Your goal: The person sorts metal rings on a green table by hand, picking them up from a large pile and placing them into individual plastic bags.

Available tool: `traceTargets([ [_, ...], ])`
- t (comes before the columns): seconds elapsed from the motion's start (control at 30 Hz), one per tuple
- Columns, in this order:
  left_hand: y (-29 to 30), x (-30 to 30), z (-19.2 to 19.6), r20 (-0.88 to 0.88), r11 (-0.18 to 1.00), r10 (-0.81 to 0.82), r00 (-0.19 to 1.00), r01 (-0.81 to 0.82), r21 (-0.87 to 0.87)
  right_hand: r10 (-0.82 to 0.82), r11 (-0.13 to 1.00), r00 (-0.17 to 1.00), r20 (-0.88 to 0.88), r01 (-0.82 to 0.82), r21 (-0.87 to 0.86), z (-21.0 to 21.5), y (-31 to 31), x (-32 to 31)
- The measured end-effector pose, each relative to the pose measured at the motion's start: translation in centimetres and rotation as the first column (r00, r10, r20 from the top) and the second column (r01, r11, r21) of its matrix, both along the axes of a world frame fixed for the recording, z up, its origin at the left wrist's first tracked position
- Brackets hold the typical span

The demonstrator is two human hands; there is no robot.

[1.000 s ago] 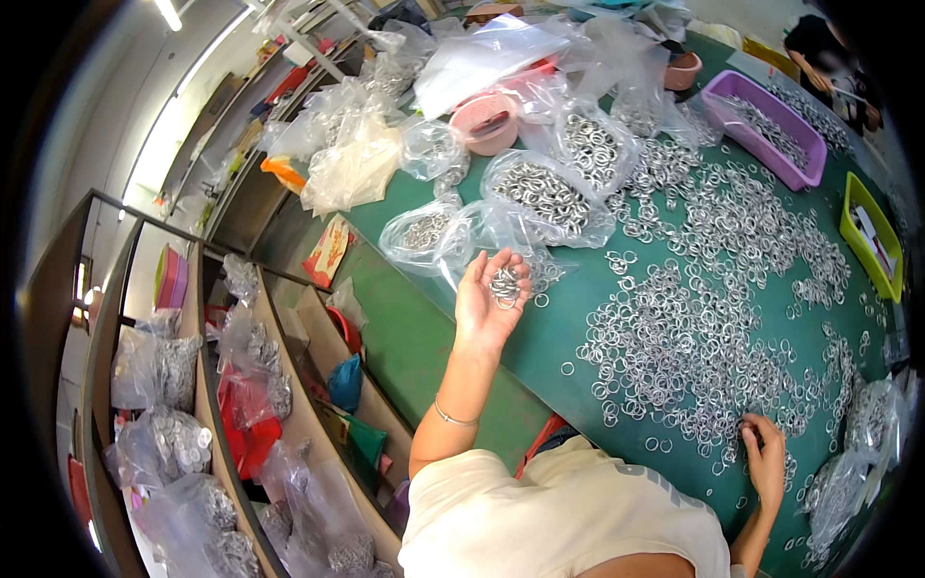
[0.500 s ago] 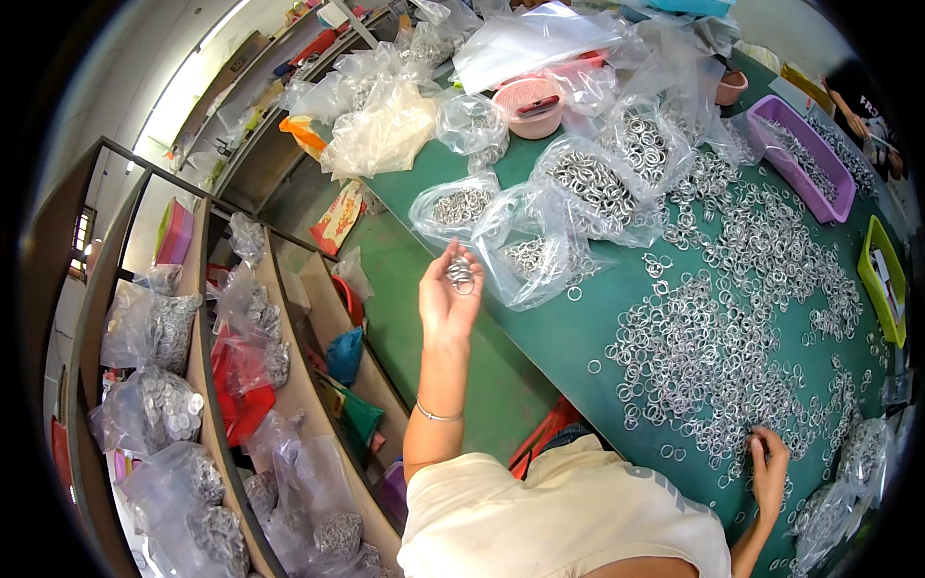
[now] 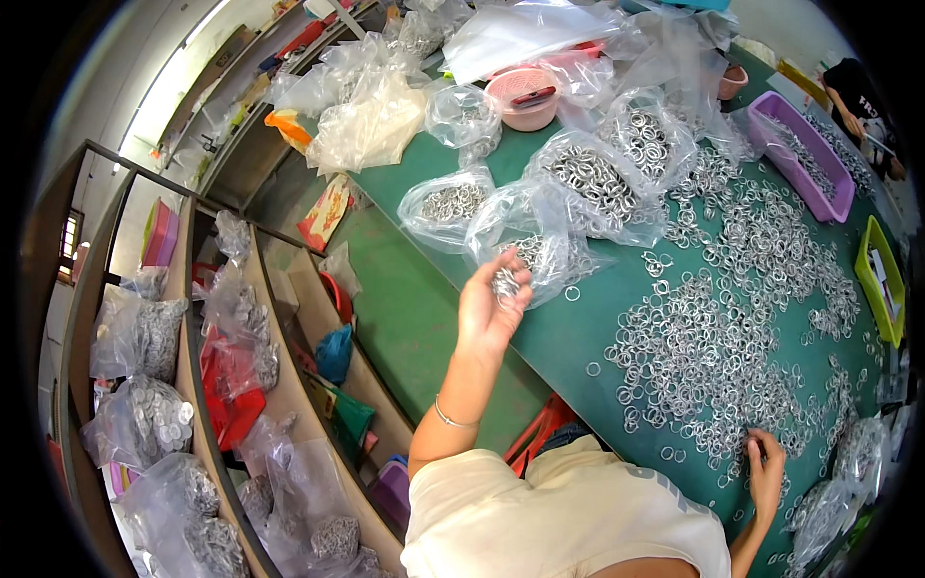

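Observation:
My left hand (image 3: 491,306) is raised over the near left part of the green table (image 3: 568,337), fingers curled round a small bunch of silver metal rings (image 3: 505,282). It hovers beside an open clear plastic bag of rings (image 3: 540,252). My right hand (image 3: 766,462) rests at the near right, fingertips on the edge of a wide loose spread of silver rings (image 3: 713,347) covering the table's middle.
More clear bags of rings (image 3: 597,183) and a pink bowl (image 3: 525,96) crowd the far end. A purple tray (image 3: 800,164) and a yellow-green tray (image 3: 882,279) sit at the right. Shelves (image 3: 183,385) with bagged parts stand to my left. Another person (image 3: 862,96) works far right.
My left hand with its rings has stayed beside the open bag, fingers curling tighter round the bunch. The view has swung, so everything sits further right. My right hand stays on the spread.

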State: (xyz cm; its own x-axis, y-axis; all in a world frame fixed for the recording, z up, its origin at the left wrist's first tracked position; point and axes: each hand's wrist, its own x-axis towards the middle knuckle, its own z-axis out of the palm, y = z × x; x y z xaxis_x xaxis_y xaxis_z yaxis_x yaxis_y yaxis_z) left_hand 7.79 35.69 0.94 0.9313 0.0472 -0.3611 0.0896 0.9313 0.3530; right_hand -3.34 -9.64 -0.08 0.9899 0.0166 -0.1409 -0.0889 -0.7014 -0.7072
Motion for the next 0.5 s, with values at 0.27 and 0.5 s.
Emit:
traceTargets([
  [0.27, -4.1, -2.0, -0.6, -0.258, 0.924, -0.251, 0.933, 0.311, 0.224, -0.013, 1.000, 0.998, -0.055, 0.012, -0.004, -0.9, -0.2, 0.3],
  [0.5, -4.4, -2.3, -0.3, -0.180, 0.909, -0.301, 0.937, 0.339, 0.242, -0.010, 1.000, 0.997, -0.081, 0.008, -0.026, -1.0, -0.1, 0.6],
])
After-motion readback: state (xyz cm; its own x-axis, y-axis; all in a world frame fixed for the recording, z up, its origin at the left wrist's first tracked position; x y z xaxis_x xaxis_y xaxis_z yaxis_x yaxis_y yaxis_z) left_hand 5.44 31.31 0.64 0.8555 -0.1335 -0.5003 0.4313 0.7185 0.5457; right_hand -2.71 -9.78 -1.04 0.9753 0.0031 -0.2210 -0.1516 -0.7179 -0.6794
